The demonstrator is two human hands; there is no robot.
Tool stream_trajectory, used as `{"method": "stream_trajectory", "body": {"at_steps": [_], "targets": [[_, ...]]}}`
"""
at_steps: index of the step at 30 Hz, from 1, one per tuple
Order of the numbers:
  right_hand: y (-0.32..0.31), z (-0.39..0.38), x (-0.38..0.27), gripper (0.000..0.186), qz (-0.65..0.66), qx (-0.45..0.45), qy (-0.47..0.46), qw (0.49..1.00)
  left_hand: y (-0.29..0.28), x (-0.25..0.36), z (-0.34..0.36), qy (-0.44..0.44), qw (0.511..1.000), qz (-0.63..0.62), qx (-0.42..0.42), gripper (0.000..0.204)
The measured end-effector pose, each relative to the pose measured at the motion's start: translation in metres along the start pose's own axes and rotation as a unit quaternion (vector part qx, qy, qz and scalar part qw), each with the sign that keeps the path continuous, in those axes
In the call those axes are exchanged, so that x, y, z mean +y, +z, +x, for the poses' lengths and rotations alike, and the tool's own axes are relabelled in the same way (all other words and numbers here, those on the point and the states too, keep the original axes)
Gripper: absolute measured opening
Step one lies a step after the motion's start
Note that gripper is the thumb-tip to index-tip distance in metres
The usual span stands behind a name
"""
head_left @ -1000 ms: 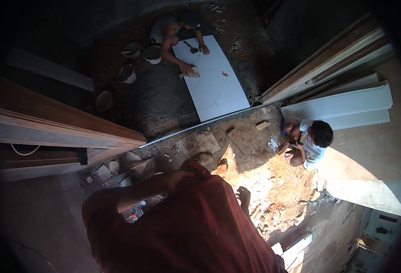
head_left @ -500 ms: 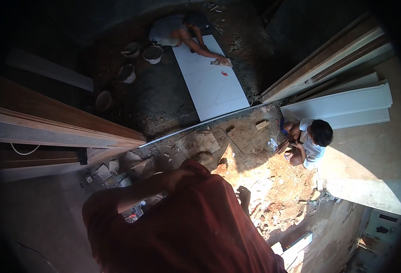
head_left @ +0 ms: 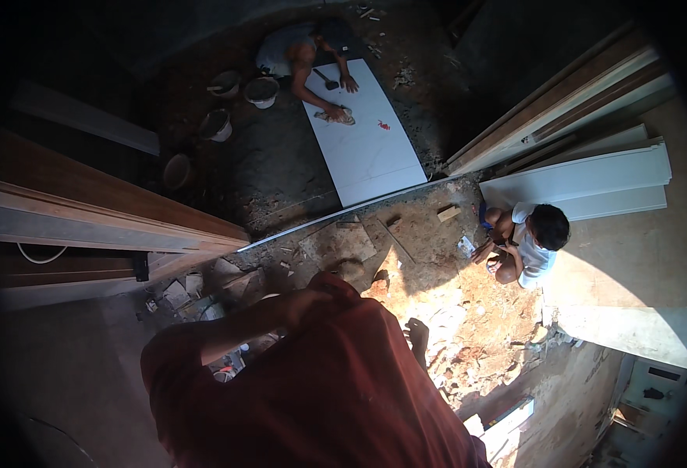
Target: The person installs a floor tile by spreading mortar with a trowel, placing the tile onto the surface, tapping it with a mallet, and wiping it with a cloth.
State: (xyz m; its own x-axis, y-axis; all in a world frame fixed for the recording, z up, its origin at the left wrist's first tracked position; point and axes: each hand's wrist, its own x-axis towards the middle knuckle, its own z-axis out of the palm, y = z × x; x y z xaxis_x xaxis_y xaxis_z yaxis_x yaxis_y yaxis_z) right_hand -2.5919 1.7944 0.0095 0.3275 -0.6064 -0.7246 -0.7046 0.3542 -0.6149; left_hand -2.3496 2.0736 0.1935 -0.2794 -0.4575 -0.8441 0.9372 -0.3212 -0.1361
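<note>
My left hand (head_left: 303, 306) is bent in at the front of my red shirt (head_left: 335, 374), closed on a bunched fold of its cloth; the fingertips are hidden. Beside the shirt's right side hangs my right hand (head_left: 417, 333), in shadow, its fingers loosely apart and nothing visible in them. Beyond the doorway, a crouching co-worker presses a crumpled cloth (head_left: 337, 117) on a large white tile (head_left: 371, 160) with one hand. The co-worker's other hand (head_left: 349, 83) lies flat on the tile. Near it rests a dark short-handled tool (head_left: 328, 80). A red mark shows on the tile.
Several buckets (head_left: 261, 92) stand left of the tile. A second person (head_left: 534, 242) squats at right, by leaning white panels (head_left: 585, 183). Wooden door frames (head_left: 117, 207) flank the opening, with a thin raised strip (head_left: 312, 222) across it. Rubble and broken pieces (head_left: 179, 295) litter the floor.
The co-worker's cloth hand has moved left across the tile, and the other hand now lies flat on it. The dark tool has come into sight. My hands have not visibly moved.
</note>
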Motion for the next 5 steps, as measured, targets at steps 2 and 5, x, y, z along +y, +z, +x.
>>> {"method": "stream_trajectory", "body": {"at_steps": [2,5], "targets": [[-0.0017,0.0014,0.0025,0.015,0.004,0.001,0.002,1.000,-0.0029,-0.0003,0.0038,0.002,1.000,-0.005,-0.006,0.031],[0.0008,0.0012,0.0005,0.016,-0.011,0.004,0.023,1.000,-0.0056,-0.0016,0.0038,0.003,1.000,-0.012,-0.011,0.032]]}}
